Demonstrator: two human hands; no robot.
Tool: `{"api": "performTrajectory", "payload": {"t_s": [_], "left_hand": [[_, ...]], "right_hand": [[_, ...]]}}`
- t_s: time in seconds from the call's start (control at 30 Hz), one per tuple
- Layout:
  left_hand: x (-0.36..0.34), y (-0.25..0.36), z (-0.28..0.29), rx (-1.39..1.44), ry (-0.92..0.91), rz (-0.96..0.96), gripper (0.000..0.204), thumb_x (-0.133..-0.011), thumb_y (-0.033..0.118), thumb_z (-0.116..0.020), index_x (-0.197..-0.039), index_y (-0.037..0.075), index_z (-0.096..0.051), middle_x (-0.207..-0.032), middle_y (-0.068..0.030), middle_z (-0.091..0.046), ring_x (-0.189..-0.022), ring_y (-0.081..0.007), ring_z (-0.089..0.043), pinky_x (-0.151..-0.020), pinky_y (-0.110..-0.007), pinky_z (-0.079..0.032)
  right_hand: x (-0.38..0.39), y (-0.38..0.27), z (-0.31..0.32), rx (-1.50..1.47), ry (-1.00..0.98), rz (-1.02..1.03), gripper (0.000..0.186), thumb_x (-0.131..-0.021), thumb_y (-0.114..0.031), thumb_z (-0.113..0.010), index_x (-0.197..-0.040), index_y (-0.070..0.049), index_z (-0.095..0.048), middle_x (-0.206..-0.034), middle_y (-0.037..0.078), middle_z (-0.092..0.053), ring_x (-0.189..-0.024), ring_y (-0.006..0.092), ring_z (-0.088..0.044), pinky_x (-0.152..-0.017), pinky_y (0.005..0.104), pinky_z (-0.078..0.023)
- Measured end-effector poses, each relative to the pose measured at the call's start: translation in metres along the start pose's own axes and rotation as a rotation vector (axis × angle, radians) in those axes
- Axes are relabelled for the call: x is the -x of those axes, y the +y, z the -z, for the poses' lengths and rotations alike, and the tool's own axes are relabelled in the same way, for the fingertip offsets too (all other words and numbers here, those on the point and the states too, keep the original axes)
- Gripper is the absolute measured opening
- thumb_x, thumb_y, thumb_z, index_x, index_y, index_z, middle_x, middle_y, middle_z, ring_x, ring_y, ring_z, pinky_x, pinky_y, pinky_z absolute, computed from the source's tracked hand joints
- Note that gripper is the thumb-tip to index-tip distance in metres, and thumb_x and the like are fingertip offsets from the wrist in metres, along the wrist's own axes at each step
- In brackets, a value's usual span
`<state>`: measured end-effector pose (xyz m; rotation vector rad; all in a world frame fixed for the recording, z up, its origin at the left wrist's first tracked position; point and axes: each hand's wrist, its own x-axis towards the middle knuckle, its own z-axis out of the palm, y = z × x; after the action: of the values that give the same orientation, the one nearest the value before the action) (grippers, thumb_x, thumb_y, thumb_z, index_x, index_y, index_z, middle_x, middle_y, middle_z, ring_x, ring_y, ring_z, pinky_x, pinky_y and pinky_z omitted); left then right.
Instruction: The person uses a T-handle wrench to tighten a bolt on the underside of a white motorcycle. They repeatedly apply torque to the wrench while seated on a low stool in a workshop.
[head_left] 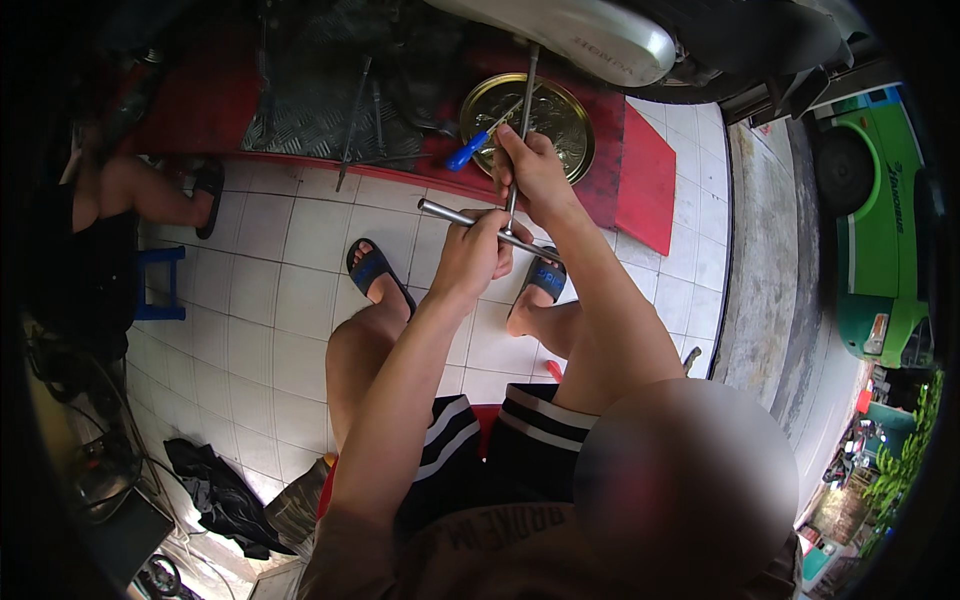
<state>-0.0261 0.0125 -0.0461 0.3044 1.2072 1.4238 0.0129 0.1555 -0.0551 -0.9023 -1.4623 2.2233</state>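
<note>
1. Silver metal T-shaped wrench (511, 208) passes over the round gold-rimmed tray (573, 130), its far end at the silver rounded cover (605, 45) beyond it.
2. To my eye, a tilted shaft could slip and knock the blue-handled screwdriver (468, 154) on the tray's left rim.
3. Right hand (537, 176) curls around the shaft; left hand (474, 250) grips the crossbar, nearer me than the tray.

Smooth, shiny metal T-wrench (526, 98); rough metal tread plate (305, 130).
</note>
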Motion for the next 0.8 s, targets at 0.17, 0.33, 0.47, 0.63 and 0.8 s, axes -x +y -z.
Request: {"api": "performTrajectory", "payload": {"t_s": [0.17, 0.33, 0.47, 0.63, 0.8], "left_hand": [[0.002, -0.001, 0.007, -0.016, 0.003, 0.011, 0.035, -0.093, 0.023, -0.04, -0.082, -0.004, -0.06, -0.05, 0.0051, -0.03, -0.045, -0.0068, -0.032, -0.045, -0.023, -0.024], [-0.01, -0.007, 0.003, 0.073, -0.102, 0.041, 0.036, -0.096, 0.027, -0.044, -0.08, -0.001, -0.058, -0.05, 0.0048, -0.03, -0.043, -0.0069, -0.031, -0.044, -0.024, -0.024], [0.001, -0.001, 0.004, 0.049, 0.083, 0.041, 0.039, -0.098, 0.03, -0.041, -0.079, 0.0, -0.058, -0.05, 0.001, -0.042, -0.04, -0.0084, -0.033, -0.039, -0.025, -0.024], [-0.008, -0.015, 0.019, -0.002, 0.133, -0.062, 0.04, -0.099, 0.032, -0.044, -0.077, 0.003, -0.059, -0.046, -0.0008, -0.041, -0.037, -0.009, -0.037, -0.036, -0.027, -0.024], [-0.01, -0.011, 0.014, -0.286, 0.318, -0.253, 0.047, -0.097, 0.04, -0.046, -0.079, -0.001, -0.061, -0.054, -0.0062, -0.053, -0.037, -0.0113, -0.044, -0.036, -0.027, -0.029]], "right_hand": [[-0.012, -0.004, 0.023, 0.194, -0.201, -0.061, 0.027, -0.095, -0.031, -0.058, -0.088, -0.005, -0.056, -0.065, 0.005, -0.058, -0.058, 0.011, -0.054, -0.054, 0.0267, -0.044], [-0.003, 0.009, 0.031, -0.381, -0.367, -0.131, 0.029, -0.099, -0.036, -0.049, -0.09, -0.008, -0.053, -0.072, 0.007, -0.058, -0.063, 0.0162, -0.057, -0.058, 0.0304, -0.046], [0.038, -0.001, 0.001, -0.074, -0.146, -0.131, 0.039, -0.101, -0.042, -0.043, -0.094, -0.005, -0.054, -0.073, 0.005, -0.057, -0.066, 0.0148, -0.055, -0.057, 0.0294, -0.045], [0.075, 0.004, 0.032, 0.463, -0.58, -0.248, 0.049, -0.101, -0.045, -0.043, -0.082, -0.002, -0.059, -0.07, 0.002, -0.056, -0.066, 0.0102, -0.051, -0.058, 0.0278, -0.042], [0.077, 0.014, 0.042, 0.752, -0.481, -0.003, 0.047, -0.1, -0.04, -0.047, -0.076, 0.0, -0.058, -0.06, 0.001, -0.049, -0.059, 0.0123, -0.044, -0.055, 0.0307, -0.037]]}}
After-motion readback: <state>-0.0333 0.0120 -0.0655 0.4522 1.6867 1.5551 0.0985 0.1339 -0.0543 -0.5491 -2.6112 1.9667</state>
